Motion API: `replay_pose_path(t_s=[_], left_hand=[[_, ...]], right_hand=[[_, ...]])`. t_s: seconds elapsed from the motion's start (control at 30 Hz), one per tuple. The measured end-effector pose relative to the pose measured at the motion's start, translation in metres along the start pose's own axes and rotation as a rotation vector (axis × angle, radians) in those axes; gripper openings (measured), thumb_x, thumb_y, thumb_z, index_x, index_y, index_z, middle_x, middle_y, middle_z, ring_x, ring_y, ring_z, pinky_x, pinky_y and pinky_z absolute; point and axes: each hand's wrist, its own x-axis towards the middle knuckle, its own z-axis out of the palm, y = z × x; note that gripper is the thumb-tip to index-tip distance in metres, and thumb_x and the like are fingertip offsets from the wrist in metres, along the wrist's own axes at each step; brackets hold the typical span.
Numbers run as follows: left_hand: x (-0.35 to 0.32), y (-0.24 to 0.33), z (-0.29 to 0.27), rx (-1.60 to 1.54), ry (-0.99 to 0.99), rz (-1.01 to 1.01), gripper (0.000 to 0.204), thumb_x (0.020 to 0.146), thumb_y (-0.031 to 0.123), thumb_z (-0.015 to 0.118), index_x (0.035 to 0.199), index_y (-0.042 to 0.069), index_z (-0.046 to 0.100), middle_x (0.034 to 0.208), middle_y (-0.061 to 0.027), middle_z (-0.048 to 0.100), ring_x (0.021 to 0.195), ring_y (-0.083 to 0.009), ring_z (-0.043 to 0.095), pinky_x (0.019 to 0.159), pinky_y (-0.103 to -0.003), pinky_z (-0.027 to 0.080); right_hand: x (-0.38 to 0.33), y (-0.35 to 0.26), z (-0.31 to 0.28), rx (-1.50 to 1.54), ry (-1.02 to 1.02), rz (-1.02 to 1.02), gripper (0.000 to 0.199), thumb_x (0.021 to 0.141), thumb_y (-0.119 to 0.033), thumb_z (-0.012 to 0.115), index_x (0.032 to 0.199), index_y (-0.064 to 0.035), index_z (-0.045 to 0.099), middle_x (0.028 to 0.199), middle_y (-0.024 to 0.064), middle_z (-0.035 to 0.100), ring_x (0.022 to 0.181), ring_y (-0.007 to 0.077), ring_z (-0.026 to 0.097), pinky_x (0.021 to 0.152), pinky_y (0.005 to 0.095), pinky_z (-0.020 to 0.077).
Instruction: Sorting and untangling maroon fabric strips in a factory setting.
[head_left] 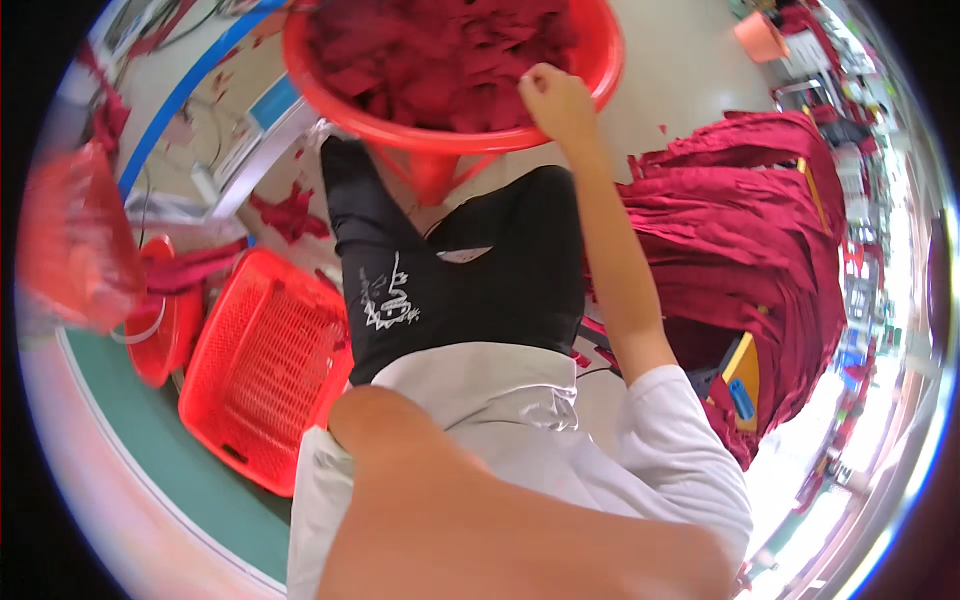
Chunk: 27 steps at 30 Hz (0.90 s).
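Observation:
A wide red basin (pixel 305 75) stands just beyond my knees, filled with a heap of dark red cloth pieces (pixel 440 60). My right hand (pixel 558 102) is over the near right part of its rim, with the fingers curled closed beside the cloth. Whether anything small is pinched in them is hidden. My left arm is bent across the bottom of the view, large and blurred, with its elbow toward the left. The left hand itself lies outside the picture.
To my right, long dark red cloth (pixel 730 220) drapes over a yellow-edged stand (pixel 742 380). On the left are a red slotted basket (pixel 265 370), a red bucket (pixel 165 335) and a blurred red bag (pixel 85 240). A blue curved tube (pixel 180 100) arches at upper left; cloth scraps (pixel 290 212) lie on the floor.

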Motion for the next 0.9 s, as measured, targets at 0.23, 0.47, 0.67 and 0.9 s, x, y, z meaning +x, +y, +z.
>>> replay_pose_path(t_s=[0.23, 0.47, 0.67, 0.9], left_hand=[[-0.045, -0.073, -0.062, -0.02, -0.053, -0.283, 0.038, 0.089, 0.028, 0.068, 0.067, 0.002, 0.051, 0.058, -0.0034, 0.048, 0.043, -0.0176, 0.039, 0.043, -0.033, 0.027], [-0.188, -0.151, -0.178, 0.423, 0.653, -0.973, 0.031, 0.1, 0.028, 0.045, 0.074, 0.011, 0.047, 0.06, 0.0006, 0.046, 0.05, -0.0084, 0.043, 0.047, -0.023, 0.033], [-0.208, -0.15, -0.191, 0.361, 0.76, -1.075, 0.024, 0.101, 0.029, 0.047, 0.088, 0.009, 0.051, 0.069, -0.0046, 0.056, 0.061, -0.0152, 0.056, 0.059, -0.029, 0.047], [-0.225, -0.148, -0.199, 0.305, 0.876, -0.823, 0.019, 0.101, 0.023, 0.046, 0.093, 0.007, 0.053, 0.069, -0.009, 0.059, 0.06, -0.0223, 0.059, 0.059, -0.033, 0.05]], right_hand=[[-0.017, 0.011, 0.019, -0.046, 0.092, 0.033, 0.024, 0.08, -0.024, 0.054, 0.077, -0.0028, 0.064, 0.073, 0.0235, 0.064, 0.072, 0.0414, 0.064, 0.068, 0.0544, 0.0508], [-0.024, -0.005, 0.006, -0.058, 0.078, 0.03, 0.025, 0.08, -0.024, 0.054, 0.076, -0.001, 0.064, 0.072, 0.0225, 0.065, 0.072, 0.0396, 0.066, 0.068, 0.0525, 0.0522], [-0.021, 0.0, -0.005, -0.062, 0.046, 0.066, 0.026, 0.078, -0.024, 0.056, 0.077, -0.0014, 0.068, 0.074, 0.0219, 0.066, 0.072, 0.0385, 0.067, 0.069, 0.0507, 0.0532], [-0.018, -0.003, 0.01, -0.263, -0.169, 0.02, 0.026, 0.075, -0.025, 0.058, 0.079, -0.0033, 0.073, 0.078, 0.0175, 0.07, 0.076, 0.0338, 0.069, 0.067, 0.0454, 0.0543]])
